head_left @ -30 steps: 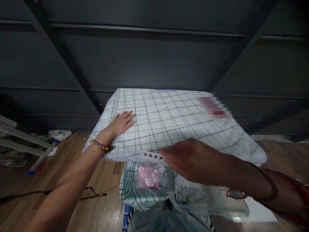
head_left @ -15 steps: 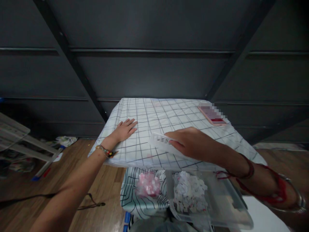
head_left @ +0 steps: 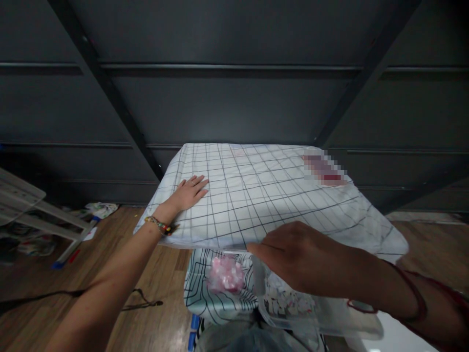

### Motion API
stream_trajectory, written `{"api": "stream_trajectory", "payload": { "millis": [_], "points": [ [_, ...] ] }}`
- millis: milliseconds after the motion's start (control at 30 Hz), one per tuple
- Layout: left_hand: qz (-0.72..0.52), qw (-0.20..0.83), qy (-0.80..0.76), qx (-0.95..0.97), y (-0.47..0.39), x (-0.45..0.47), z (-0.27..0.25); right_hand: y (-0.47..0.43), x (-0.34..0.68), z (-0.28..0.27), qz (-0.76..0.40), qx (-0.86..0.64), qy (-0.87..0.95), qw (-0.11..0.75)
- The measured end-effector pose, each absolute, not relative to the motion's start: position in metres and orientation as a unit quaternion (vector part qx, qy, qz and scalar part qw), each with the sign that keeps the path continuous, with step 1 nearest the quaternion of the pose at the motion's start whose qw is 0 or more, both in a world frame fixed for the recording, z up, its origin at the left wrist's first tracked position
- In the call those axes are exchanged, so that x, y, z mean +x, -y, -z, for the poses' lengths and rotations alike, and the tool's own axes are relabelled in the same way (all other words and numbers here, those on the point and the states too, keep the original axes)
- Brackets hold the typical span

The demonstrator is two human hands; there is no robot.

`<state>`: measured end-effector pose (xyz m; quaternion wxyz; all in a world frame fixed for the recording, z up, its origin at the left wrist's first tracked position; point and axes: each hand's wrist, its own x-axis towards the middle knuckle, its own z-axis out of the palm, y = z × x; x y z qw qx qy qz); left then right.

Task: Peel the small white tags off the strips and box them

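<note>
My left hand (head_left: pixel 189 192) lies flat on the checked white cloth (head_left: pixel 234 176) over the table, its fingers spread and holding nothing. At the table's front edge, my right hand (head_left: pixel 293 256) is closed around a small white plastic piece (head_left: pixel 259 276). Most of that piece is hidden behind the fingers, and I cannot make out its exact kind. Directly beneath the right hand sits a clear plastic box (head_left: pixel 286 325) with many small white pieces (head_left: pixel 289 300) heaped inside.
A bag of pink items (head_left: pixel 226 275) rests on a patterned cloth (head_left: pixel 200 298) left of the box. A phone-like object (head_left: pixel 324 168), partly blurred out, lies at the table's far right. Dark panels (head_left: pixel 234 107) stand behind the table. A white step ladder (head_left: pixel 62 220) is at left.
My right hand has moved back from the middle of the cloth to the table's front edge, over the box, carrying the white plastic piece. My left hand stays in place.
</note>
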<state>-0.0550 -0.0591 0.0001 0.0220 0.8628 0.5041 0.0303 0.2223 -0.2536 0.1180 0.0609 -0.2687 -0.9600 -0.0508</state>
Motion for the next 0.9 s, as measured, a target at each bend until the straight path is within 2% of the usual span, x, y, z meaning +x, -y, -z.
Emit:
{"api": "stream_trajectory", "payload": {
  "millis": [267, 467, 567, 700, 800, 900],
  "points": [
    [-0.032, 0.026, -0.503, 0.863, 0.061, -0.055, -0.001, 0.248, 0.235, -0.122, 0.074, -0.282, 0.951, 0.099],
    [-0.032, 0.021, -0.504, 0.863, 0.06, -0.055, 0.0, 0.253, 0.237, -0.113, 0.048, -0.271, 0.96, 0.042],
    [-0.032, 0.018, -0.502, 0.864, 0.06, -0.056, 0.001, 0.254, 0.239, -0.112, 0.041, -0.271, 0.96, 0.047],
    [-0.023, 0.018, -0.501, 0.865, 0.059, -0.057, 0.001, 0.234, 0.249, -0.127, 0.039, -0.334, 0.929, 0.156],
    [-0.008, 0.022, -0.495, 0.869, 0.053, -0.058, -0.001, 0.196, 0.257, -0.141, 0.009, -0.488, 0.834, 0.255],
    [0.012, 0.03, -0.49, 0.871, 0.045, -0.06, -0.005, 0.143, 0.266, -0.141, -0.089, -0.635, 0.682, 0.351]
  ]
}}
